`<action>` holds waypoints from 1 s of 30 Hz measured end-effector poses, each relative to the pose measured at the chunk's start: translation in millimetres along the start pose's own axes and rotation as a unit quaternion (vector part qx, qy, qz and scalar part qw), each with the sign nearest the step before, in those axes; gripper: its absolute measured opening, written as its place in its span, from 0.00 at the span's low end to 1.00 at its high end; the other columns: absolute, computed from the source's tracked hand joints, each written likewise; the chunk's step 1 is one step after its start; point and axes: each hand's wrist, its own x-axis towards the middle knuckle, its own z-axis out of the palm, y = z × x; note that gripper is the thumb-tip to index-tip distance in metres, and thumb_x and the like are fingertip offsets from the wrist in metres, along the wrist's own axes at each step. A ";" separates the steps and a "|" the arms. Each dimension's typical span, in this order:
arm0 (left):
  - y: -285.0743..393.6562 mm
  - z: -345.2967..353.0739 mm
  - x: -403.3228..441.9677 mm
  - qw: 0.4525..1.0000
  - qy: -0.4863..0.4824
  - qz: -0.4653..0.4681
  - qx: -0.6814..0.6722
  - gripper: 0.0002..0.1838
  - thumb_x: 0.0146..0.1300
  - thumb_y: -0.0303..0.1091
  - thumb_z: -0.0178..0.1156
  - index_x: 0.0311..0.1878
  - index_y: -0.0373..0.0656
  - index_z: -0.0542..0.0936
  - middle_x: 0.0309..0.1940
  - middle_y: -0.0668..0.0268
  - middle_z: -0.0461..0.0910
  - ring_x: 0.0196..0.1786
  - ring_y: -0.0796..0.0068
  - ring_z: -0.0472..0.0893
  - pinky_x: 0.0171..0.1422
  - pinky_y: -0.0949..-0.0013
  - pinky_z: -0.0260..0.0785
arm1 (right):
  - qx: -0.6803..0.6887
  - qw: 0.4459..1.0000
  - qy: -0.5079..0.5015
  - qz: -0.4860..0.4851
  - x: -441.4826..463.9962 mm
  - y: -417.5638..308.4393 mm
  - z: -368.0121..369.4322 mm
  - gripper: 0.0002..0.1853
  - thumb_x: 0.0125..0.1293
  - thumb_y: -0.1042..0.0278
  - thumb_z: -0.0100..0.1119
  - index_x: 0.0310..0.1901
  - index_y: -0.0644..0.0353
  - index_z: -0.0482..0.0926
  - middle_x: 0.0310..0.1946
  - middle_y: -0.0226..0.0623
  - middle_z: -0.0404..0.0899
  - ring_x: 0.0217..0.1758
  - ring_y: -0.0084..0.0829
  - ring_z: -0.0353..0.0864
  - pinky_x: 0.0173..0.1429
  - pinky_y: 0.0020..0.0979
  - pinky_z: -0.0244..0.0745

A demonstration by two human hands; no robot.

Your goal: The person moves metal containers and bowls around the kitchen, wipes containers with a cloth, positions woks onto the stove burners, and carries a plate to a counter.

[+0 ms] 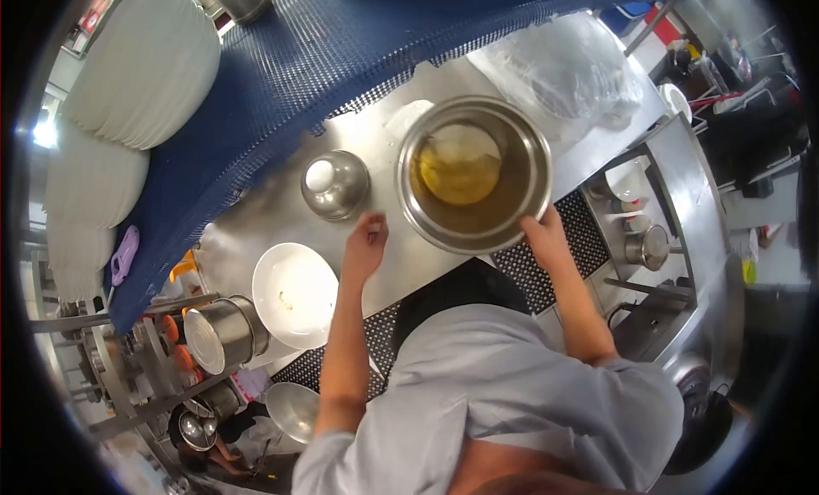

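A wide metal bowl (409,196) with yellow liquid (461,183) in its bottom is tipped so that its inside faces me. At its lower right rim, my right hand (544,235) grips it with the thumb over the edge. My left hand (367,246) is apart from that bowl, its fingers curled in, and nothing shows in them. Just beyond the left hand, a smaller metal bowl (345,188) rests upside down on the steel counter (247,222). Closer on the left stands a large white bowl (294,290) with a few small scraps inside.
A clear plastic bag (563,72) lies at the counter's far right. Blue mesh matting (299,51) covers a raised shelf, with stacked white plates (145,68) and a purple item (124,256). Metal pots (217,333) stand lower left. Another person (213,444) is at lower left.
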 end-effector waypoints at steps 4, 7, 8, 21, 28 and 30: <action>7.8 43.0 109.1 0.988 -0.012 0.114 0.101 0.31 0.59 0.30 0.61 0.66 0.45 0.64 0.67 0.49 0.61 0.65 0.49 0.67 0.66 0.55 0.65 | 0.029 0.992 0.111 -0.054 -51.1 27.8 -38.3 0.24 0.57 0.78 0.49 0.58 0.70 0.66 0.45 0.45 0.78 0.38 0.33 0.82 0.32 0.29 0.81; 25.6 79.6 158.6 0.969 0.020 0.145 0.202 0.36 0.57 0.34 0.63 0.69 0.49 0.61 0.70 0.46 0.55 0.70 0.41 0.59 0.71 0.52 0.59 | 0.058 0.987 0.152 -0.002 -99.8 13.3 -47.7 0.23 0.57 0.78 0.48 0.57 0.69 0.67 0.43 0.45 0.78 0.34 0.33 0.83 0.28 0.30 0.81; 33.3 87.4 164.3 0.958 0.026 0.131 0.253 0.38 0.57 0.37 0.64 0.70 0.50 0.60 0.71 0.45 0.53 0.71 0.38 0.56 0.71 0.51 0.58 | 0.061 0.982 0.179 0.021 -114.9 17.3 -51.6 0.24 0.56 0.77 0.48 0.57 0.68 0.66 0.42 0.43 0.78 0.34 0.33 0.83 0.27 0.31 0.82; 19.2 129.6 180.8 0.887 -0.075 0.305 0.338 0.09 0.60 0.27 0.55 0.43 0.38 0.77 0.45 0.55 0.76 0.53 0.52 0.72 0.55 0.55 0.68 | 0.267 0.834 0.483 0.020 -262.8 120.6 -87.4 0.16 0.60 0.68 0.51 0.47 0.70 0.69 0.29 0.44 0.80 0.25 0.36 0.83 0.24 0.30 0.80; 17.3 157.6 260.9 0.882 0.042 0.395 0.253 0.18 0.55 0.24 0.50 0.50 0.34 0.75 0.47 0.47 0.75 0.52 0.49 0.74 0.58 0.57 0.68 | 0.313 0.745 0.588 0.022 -318.8 145.5 -141.4 0.16 0.58 0.70 0.50 0.47 0.69 0.70 0.29 0.45 0.79 0.24 0.37 0.82 0.22 0.30 0.74; -7.9 177.8 324.3 0.851 0.074 0.390 0.343 0.20 0.55 0.30 0.56 0.51 0.34 0.75 0.48 0.48 0.75 0.56 0.49 0.73 0.62 0.54 0.65 | 0.344 0.732 0.587 -0.029 -324.2 142.5 -164.4 0.15 0.60 0.69 0.51 0.46 0.70 0.71 0.29 0.44 0.78 0.21 0.35 0.78 0.21 0.30 0.71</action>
